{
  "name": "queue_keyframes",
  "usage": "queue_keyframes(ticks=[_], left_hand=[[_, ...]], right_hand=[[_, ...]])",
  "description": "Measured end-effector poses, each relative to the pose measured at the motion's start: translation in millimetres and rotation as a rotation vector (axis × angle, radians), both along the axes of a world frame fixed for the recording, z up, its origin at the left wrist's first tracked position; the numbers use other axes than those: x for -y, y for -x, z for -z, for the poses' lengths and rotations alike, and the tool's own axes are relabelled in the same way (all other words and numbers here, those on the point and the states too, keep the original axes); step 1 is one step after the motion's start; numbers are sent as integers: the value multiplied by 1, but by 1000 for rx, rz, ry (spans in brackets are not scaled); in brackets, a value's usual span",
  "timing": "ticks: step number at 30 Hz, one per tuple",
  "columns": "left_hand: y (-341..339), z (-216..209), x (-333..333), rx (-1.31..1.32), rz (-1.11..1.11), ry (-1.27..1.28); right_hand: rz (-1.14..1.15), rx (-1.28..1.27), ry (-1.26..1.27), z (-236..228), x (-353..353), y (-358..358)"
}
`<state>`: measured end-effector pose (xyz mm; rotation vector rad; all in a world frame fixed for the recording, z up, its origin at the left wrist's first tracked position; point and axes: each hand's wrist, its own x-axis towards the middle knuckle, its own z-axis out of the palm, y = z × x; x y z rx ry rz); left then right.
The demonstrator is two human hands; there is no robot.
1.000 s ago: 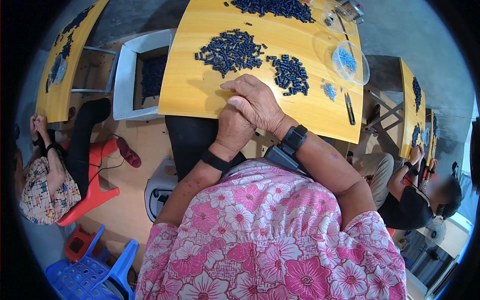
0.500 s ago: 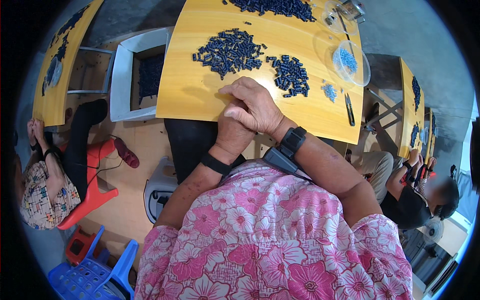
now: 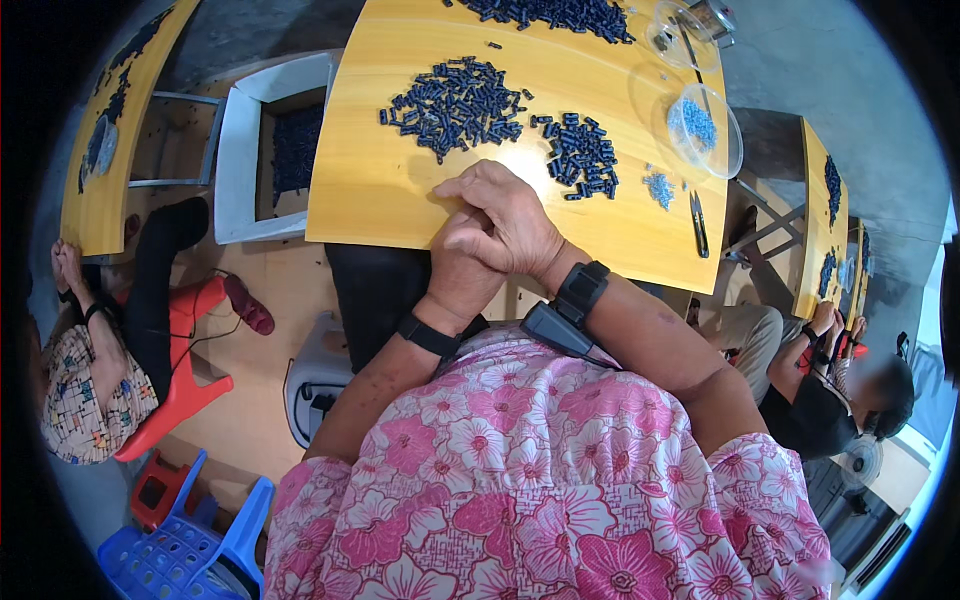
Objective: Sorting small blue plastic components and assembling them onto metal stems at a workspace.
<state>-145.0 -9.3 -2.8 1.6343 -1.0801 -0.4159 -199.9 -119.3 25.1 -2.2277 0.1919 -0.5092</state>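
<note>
At the near edge of the yellow wooden table (image 3: pixel 350 205), my right hand (image 3: pixel 518 225) lies across my left hand (image 3: pixel 460 265), its fingers wrapped over it. The left hand's fingers are mostly hidden beneath. No object shows in either hand. Just beyond them is a wide pile of small dark cylindrical parts (image 3: pixel 452 108). A smaller pile of similar dark parts (image 3: pixel 582 158) lies to its right. Farther right are a little heap of light-blue pieces (image 3: pixel 659 188) and dark-handled thread snips (image 3: pixel 699 225).
A clear round tub (image 3: pixel 731 150) of light-blue pieces stands at the table's right edge. More dark parts (image 3: pixel 550 12) cover the far end. Left of the table sits a white box (image 3: pixel 238 165) with dark parts inside. Other people sit at tables on both sides; blue plastic stools (image 3: pixel 170 560) stand lower left.
The view has shifted slightly, and a bright patch of light now shows on the table beyond my hands. My hands stay folded together in much the same place.
</note>
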Motion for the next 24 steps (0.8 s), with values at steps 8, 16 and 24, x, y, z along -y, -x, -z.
queue_keyframes(ticks=[8,16,24], left_hand=[[-6,-11,-2,330,66,20],[0,-26,-18,-199,126,-42],[23,-47,-29,-658,223,-185]], right_hand=[[102,-148,-639,0,18,7],[274,-90,-947,-19,4,80],[159,-116,-859,-28,-19,118]])
